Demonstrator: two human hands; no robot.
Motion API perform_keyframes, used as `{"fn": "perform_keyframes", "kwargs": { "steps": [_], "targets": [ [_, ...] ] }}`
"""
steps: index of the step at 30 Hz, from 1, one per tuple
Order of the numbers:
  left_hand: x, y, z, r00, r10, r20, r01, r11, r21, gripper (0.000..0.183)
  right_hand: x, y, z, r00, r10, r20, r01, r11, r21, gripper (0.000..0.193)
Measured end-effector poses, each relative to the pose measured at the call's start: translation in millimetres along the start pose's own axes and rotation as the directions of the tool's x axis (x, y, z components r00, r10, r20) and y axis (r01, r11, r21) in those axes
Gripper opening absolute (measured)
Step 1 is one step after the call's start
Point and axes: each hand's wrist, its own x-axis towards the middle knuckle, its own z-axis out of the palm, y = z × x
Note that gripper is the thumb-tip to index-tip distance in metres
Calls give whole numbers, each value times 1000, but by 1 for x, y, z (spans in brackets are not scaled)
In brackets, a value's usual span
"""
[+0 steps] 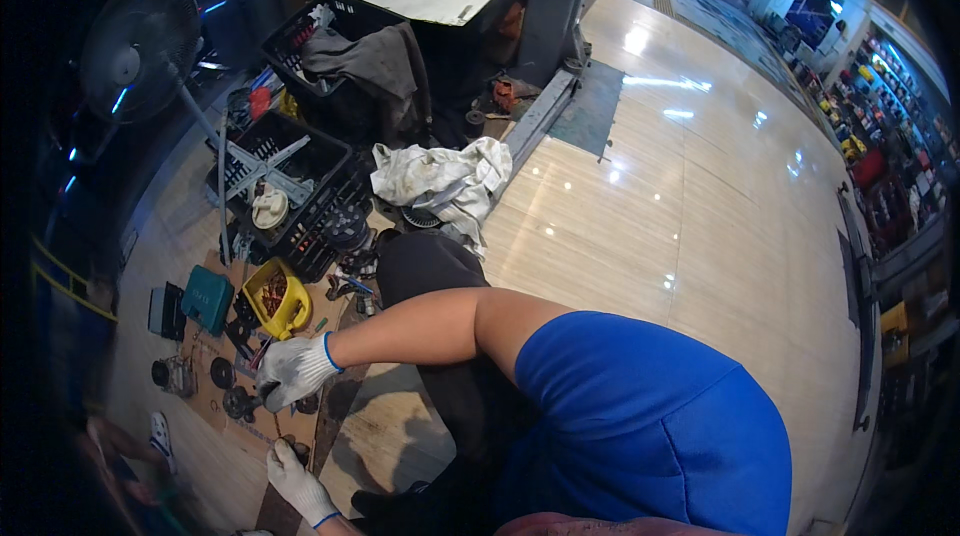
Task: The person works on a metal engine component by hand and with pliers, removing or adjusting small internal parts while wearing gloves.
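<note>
My right hand, in a white knit glove with a dark patch, reaches over the work spot with its fingers curled closed; what they hold is hidden. Below it my left hand, gloved too, has its fingertips pinched together. A thin brownish strip runs between the two hands, its lower end at the left fingertips. Beside the right hand lie a dark round part and a black ring-shaped part. A slim reddish tool shows at the right knuckles; whether it is gripped I cannot tell.
Under the parts lies cardboard. Close by stand a cut yellow jug of copper-coloured pieces, a teal case and a metal part. Black crates, a white cloth and a fan stand farther off. Another person's shoe shows lower left.
</note>
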Motion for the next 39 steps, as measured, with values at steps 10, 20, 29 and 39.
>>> {"fn": "perform_keyframes", "kwargs": {
  "steps": [10,20,29,39],
  "targets": [
    [3,-22,-1,950,310,-46,-254,846,468,44,0,8,0,991,-68,118,101,948,-300,40],
    [1,-24,2,937,349,19,-297,767,569,40,1,18,1,962,-4,272,91,948,-306,48],
    [3,-23,8,961,274,33,-250,812,527,40,3,15,0,962,-1,273,111,916,-385,46],
    [6,-29,6,959,270,90,-279,831,481,38,2,14,0,956,-7,293,131,904,-407,45]
  ]
}}
